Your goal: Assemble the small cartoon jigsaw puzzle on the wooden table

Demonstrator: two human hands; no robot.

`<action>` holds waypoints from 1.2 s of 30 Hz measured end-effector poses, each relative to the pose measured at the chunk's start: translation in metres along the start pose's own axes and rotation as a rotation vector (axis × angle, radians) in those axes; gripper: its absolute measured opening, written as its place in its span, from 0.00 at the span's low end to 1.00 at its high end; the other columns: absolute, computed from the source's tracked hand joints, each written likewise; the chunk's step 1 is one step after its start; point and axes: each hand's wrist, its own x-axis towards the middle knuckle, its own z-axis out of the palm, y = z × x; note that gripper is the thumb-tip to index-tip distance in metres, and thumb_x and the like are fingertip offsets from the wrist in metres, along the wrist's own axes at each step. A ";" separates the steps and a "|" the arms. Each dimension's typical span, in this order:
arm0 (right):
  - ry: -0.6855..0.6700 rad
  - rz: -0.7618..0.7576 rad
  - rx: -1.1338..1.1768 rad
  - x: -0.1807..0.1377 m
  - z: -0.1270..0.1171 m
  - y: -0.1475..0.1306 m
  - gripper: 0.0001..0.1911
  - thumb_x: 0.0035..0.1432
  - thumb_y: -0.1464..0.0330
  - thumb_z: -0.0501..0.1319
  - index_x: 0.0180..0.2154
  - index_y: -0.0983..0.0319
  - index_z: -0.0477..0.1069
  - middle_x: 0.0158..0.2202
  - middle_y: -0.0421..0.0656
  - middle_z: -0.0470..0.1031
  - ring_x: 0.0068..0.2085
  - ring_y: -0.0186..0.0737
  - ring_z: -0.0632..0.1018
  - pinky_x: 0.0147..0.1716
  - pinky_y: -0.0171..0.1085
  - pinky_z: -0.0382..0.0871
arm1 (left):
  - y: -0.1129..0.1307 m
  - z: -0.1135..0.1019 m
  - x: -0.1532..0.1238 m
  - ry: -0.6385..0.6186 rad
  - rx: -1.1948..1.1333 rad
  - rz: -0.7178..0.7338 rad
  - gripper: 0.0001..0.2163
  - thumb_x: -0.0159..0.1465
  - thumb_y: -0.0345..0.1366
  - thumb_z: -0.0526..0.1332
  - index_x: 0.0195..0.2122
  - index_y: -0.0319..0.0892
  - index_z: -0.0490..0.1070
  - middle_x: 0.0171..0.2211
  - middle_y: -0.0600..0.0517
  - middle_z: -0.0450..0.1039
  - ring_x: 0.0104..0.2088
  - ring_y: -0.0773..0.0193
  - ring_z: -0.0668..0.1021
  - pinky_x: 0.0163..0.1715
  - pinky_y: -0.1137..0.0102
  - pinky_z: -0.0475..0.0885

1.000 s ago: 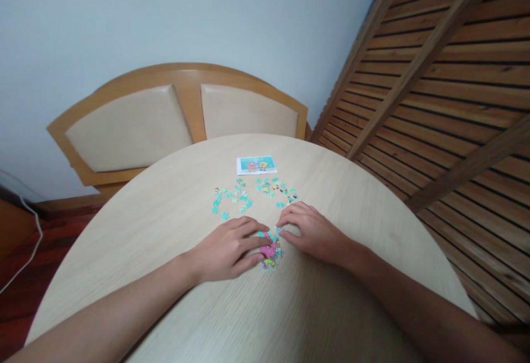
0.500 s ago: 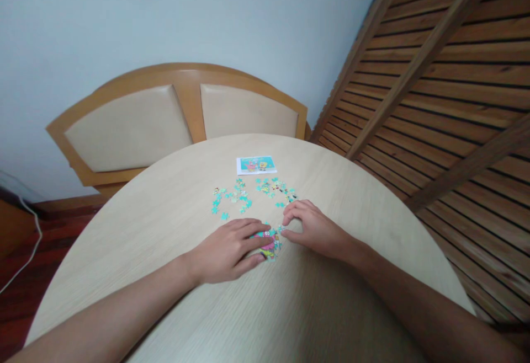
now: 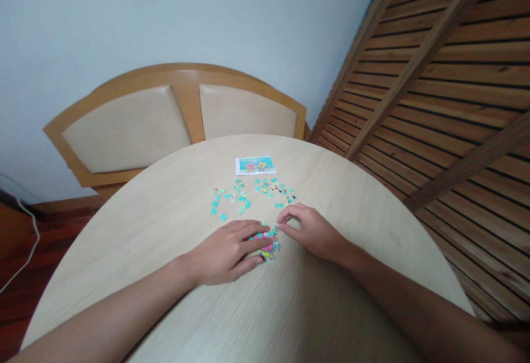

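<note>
My left hand [image 3: 232, 250] lies flat with its fingers spread over the joined part of a jigsaw puzzle [image 3: 267, 246], which shows pink, yellow-green and teal. The fingers hide its left side. At the upper right edge of that part, my right hand [image 3: 310, 230] pinches a small puzzle piece [image 3: 275, 227] between thumb and index finger. The fingertips partly cover the piece, and whether it is locked in I cannot tell.
Loose puzzle pieces lie beyond my hands in a left group [image 3: 232, 198] and a right group [image 3: 273, 187]. Behind them is a picture card [image 3: 255, 165] with cartoon figures. A chair [image 3: 194, 103] stands across the round table [image 3: 144, 230], and a slatted wooden panel [image 3: 434, 81] rises at the right.
My right hand has shifted slightly left and away from me, bringing the pinched piece to the puzzle's upper right edge. The left hand stays almost in place.
</note>
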 end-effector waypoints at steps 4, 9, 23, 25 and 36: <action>0.028 0.001 0.055 0.001 0.001 0.000 0.04 0.61 0.70 0.63 0.37 0.59 0.78 0.37 0.41 0.81 0.42 0.40 0.80 0.45 0.39 0.71 | 0.002 -0.001 0.001 -0.017 -0.018 -0.015 0.17 0.73 0.41 0.54 0.61 0.47 0.67 0.59 0.44 0.69 0.59 0.51 0.72 0.58 0.54 0.69; 0.034 0.010 0.063 0.001 0.007 -0.001 0.05 0.62 0.69 0.64 0.36 0.58 0.80 0.36 0.41 0.82 0.41 0.41 0.80 0.45 0.40 0.71 | 0.002 -0.001 0.001 -0.006 -0.024 -0.013 0.17 0.73 0.42 0.54 0.61 0.47 0.68 0.56 0.43 0.69 0.56 0.52 0.73 0.57 0.55 0.70; 0.025 -0.035 -0.037 0.001 0.009 0.000 0.04 0.61 0.69 0.65 0.35 0.58 0.80 0.36 0.41 0.83 0.41 0.42 0.79 0.47 0.42 0.69 | 0.003 -0.002 0.001 -0.008 -0.022 -0.016 0.17 0.73 0.42 0.53 0.60 0.46 0.68 0.56 0.43 0.69 0.56 0.51 0.73 0.57 0.55 0.70; 0.014 -0.057 -0.055 0.001 0.009 0.001 0.05 0.62 0.68 0.65 0.36 0.58 0.80 0.36 0.41 0.83 0.41 0.42 0.79 0.47 0.43 0.68 | 0.003 -0.002 0.001 -0.014 -0.020 -0.018 0.17 0.73 0.42 0.53 0.60 0.46 0.68 0.56 0.43 0.69 0.56 0.51 0.73 0.57 0.55 0.70; -0.101 -0.155 -0.189 -0.001 0.002 -0.003 0.07 0.62 0.72 0.64 0.38 0.57 0.81 0.38 0.42 0.81 0.44 0.43 0.76 0.47 0.44 0.67 | 0.003 -0.001 0.001 -0.020 -0.019 -0.019 0.17 0.72 0.41 0.55 0.61 0.46 0.67 0.59 0.44 0.68 0.58 0.51 0.71 0.58 0.55 0.68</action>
